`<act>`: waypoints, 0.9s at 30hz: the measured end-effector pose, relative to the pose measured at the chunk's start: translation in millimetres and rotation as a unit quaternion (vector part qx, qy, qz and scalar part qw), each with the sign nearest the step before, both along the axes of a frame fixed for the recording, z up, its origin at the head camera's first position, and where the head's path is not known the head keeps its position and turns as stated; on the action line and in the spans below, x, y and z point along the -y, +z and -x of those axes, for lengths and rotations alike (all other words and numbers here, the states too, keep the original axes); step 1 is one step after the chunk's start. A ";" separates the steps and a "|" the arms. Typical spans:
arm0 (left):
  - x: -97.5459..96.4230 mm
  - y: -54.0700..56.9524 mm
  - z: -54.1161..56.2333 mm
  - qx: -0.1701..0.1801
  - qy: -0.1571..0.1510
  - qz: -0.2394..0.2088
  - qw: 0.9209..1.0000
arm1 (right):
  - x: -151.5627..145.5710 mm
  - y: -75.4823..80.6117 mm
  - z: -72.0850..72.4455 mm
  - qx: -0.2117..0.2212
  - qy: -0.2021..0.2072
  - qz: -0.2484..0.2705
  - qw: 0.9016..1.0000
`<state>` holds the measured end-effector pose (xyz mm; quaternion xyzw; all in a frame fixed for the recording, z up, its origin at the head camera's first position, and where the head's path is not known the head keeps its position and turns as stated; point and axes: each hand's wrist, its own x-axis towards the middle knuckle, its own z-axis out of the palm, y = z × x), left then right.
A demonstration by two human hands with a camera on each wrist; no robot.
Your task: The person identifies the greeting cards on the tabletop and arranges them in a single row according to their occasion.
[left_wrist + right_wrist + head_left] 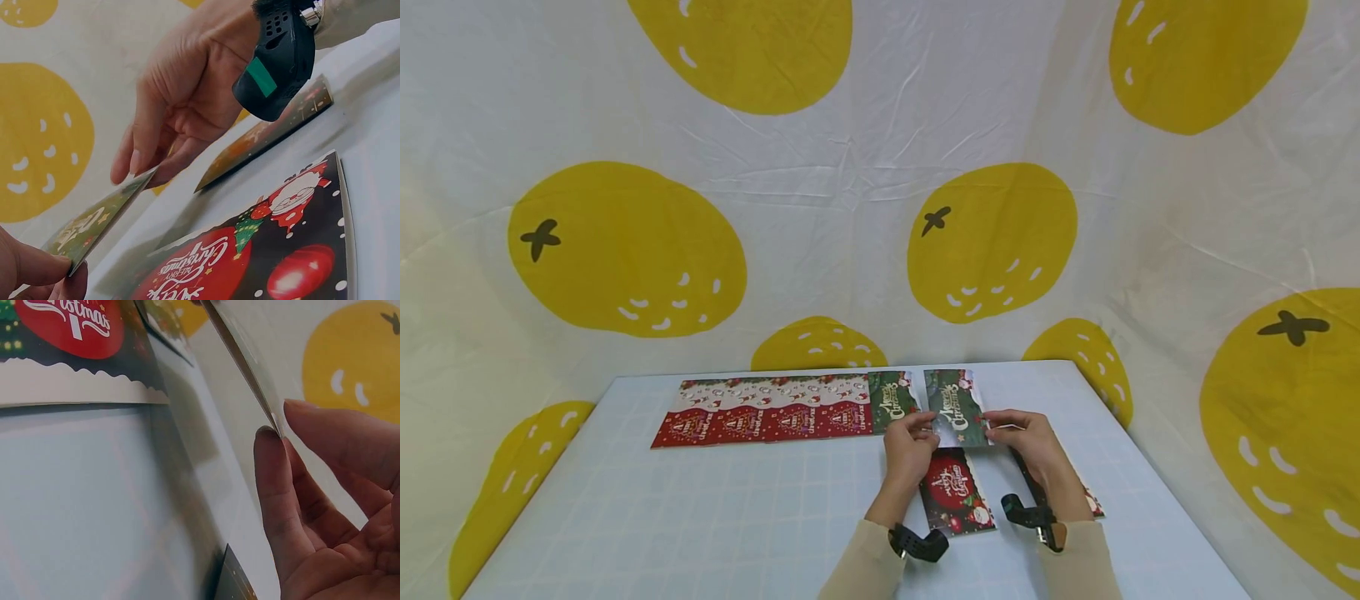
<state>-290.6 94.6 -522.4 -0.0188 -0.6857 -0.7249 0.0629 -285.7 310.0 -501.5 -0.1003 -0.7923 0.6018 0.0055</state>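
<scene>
Both hands hold a green Christmas card (953, 407) raised off the table, tilted in the left wrist view. My left hand (912, 454) pinches its lower left edge between thumb and fingers. At the lower right edge, my right hand (1032, 443) pinches it with its fingertips, seen close up in the right wrist view. Just below the raised card lies a dark card with a red circle (951, 487). Another green card (892, 400) lies to the left, partly covered by my left fingers.
Several red-and-white Christmas cards (793, 410) form a row along the table's back left, joining the green card. A second dark card (269, 134) lies under my right forearm, mostly hidden in the head view. Behind the white table (737, 517) hangs a fruit-patterned cloth (850, 275).
</scene>
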 end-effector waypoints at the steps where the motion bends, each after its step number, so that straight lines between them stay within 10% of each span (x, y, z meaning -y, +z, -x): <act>1: 0.3 0.1 0.0 0.002 -0.001 -0.002 1.000 | 0.1 -0.3 0.3 0.001 0.001 -0.001 1.000; 27: 1.9 -4.8 -0.6 0.013 0.012 0.019 1.000 | 7.5 0.6 -1.2 0.006 0.001 -0.007 1.000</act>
